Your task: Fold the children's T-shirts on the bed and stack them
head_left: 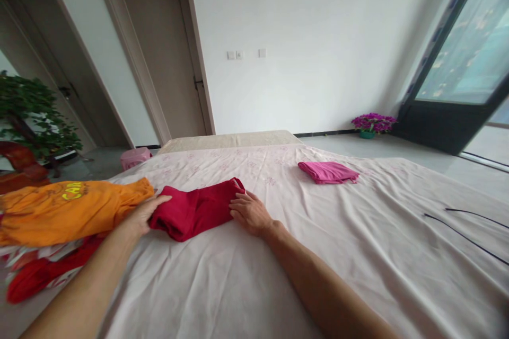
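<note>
A dark red garment [194, 209], folded into a long bundle, lies on the pale bedsheet [318, 270] in front of me; what kind of garment it is cannot be made out. My left hand [149, 213] grips its left end, thumb on top and the other fingers mostly hidden behind the cloth. At the opposite end, my right hand [251, 213] rests with fingers extended against the fabric's edge. Close by my left hand is an orange garment [91, 206] with yellow letters, lying over red and patterned clothes [51, 270].
A folded pink garment [328, 172] lies farther back on the right. Two thin black cords [469, 238] cross the sheet's right side. Beyond the bed are a pink stool [135, 158], a leafy plant [32, 111], purple flowers [374, 123] and a closed door [159, 53].
</note>
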Demonstrator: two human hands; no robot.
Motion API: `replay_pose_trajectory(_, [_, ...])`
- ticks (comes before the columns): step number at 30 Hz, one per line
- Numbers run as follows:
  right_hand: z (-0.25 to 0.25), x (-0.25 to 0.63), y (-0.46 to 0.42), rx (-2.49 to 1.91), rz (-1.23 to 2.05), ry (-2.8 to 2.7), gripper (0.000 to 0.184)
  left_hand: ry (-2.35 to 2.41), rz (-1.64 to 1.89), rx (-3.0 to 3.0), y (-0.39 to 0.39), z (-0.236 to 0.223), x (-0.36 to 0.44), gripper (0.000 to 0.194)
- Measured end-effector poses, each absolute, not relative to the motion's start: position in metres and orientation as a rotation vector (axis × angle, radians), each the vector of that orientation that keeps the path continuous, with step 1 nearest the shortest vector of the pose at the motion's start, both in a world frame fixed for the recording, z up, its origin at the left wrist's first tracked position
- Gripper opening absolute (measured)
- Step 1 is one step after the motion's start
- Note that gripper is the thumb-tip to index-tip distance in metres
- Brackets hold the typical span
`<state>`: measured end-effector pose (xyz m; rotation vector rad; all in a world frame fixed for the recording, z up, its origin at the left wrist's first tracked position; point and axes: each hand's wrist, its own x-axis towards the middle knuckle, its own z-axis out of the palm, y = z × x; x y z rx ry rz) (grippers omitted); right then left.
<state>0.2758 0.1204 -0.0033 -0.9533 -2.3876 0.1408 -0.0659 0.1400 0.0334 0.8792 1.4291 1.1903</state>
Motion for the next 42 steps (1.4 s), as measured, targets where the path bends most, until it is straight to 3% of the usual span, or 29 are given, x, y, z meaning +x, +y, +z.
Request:
replay_pose_trajectory(3, [-0.006, 0.276, 0.122, -1.019, 0.116, -2.277, 0.033, 1.341, 1.213, 0.865, 0.144, 0.044, -0.036, 0.024])
replay_pose_trajectory(11, [-0.005, 0.286, 0.125, -1.184, 0.178, -2.086, 0.041, 1.245, 1.126, 1.090, 0.147, 0.050, 0.063, 0.070])
replay_pose_trajectory(17, [-0.003, 0.286, 0.128, -1.309, 0.171, -2.141, 0.048, 1.650, 0.961, 1.995, 0.149, 0.008, 0.055, 0.052])
replay_pose_trajectory(21, [-0.001, 0.282, 0.125, -1.300, 0.152, -2.173, 0.037, 1.716, 0.608, 2.346, 0.130, -0.012, 0.051, 0.060])
replay_pose_trajectory(28, [-0.003, 0.278, 0.124, -1.302, 0.129, -2.194, 0.028, 1.697, 0.476, 2.524, 0.100, -0.015, 0.059, 0.075])
replay_pose_trajectory(42, [0.004, 0.270, 0.127, -1.417, 0.184, -2.084, 0.028, 1.680, 0.708, 2.502, 0.089, -0.002, 0.044, 0.042])
